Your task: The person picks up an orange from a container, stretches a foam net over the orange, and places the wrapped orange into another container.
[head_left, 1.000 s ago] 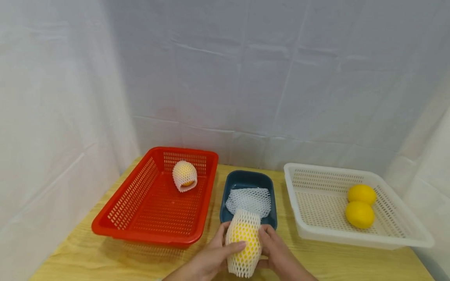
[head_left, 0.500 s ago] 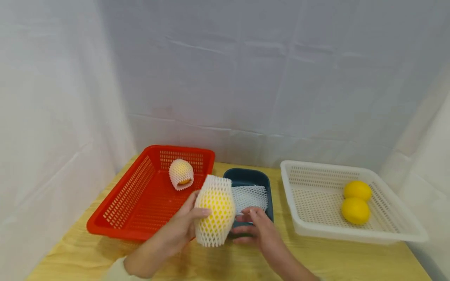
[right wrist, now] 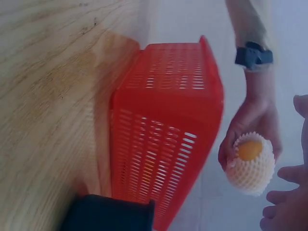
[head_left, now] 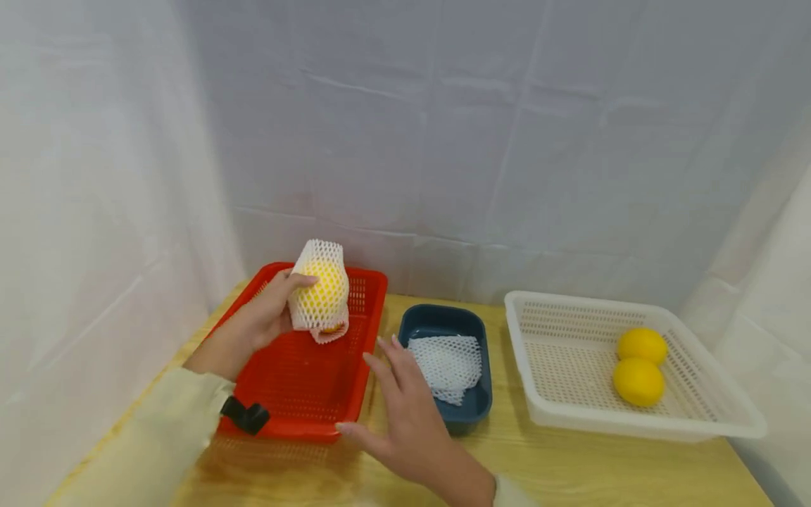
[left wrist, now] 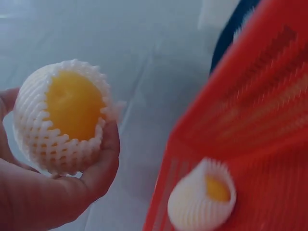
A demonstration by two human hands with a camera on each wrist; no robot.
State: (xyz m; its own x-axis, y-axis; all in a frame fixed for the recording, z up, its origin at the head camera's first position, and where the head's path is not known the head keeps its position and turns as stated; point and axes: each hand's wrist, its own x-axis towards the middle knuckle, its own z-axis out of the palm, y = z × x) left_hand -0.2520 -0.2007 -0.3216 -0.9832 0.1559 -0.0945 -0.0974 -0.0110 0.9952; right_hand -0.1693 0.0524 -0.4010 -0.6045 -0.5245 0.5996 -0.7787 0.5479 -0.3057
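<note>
My left hand [head_left: 271,310] holds a yellow lemon in a white foam net sleeve [head_left: 322,287], raised over the back of the red basket [head_left: 298,394]. In the left wrist view, bare yellow skin shows through the open end of the sleeve [left wrist: 74,103]. Below it, a second sleeved lemon [left wrist: 202,197] lies in the basket, mostly hidden behind the held one in the head view. My right hand [head_left: 412,422] holds nothing. Its fingers are spread near the red basket's right rim, beside the dark blue bin [head_left: 465,417].
White foam net sleeves [head_left: 446,366] lie in the blue bin. To the right stands a white basket [head_left: 570,415] with two yellow lemons, one [head_left: 638,382] in front of the other [head_left: 643,346]. Everything stands on a wooden table [head_left: 608,472] before a pale cloth backdrop [head_left: 393,141].
Both hands were on the sleeved lemon; the right hand has let go and moved left. My left hand has carried the lemon leftward and away from me, over the red basket.
</note>
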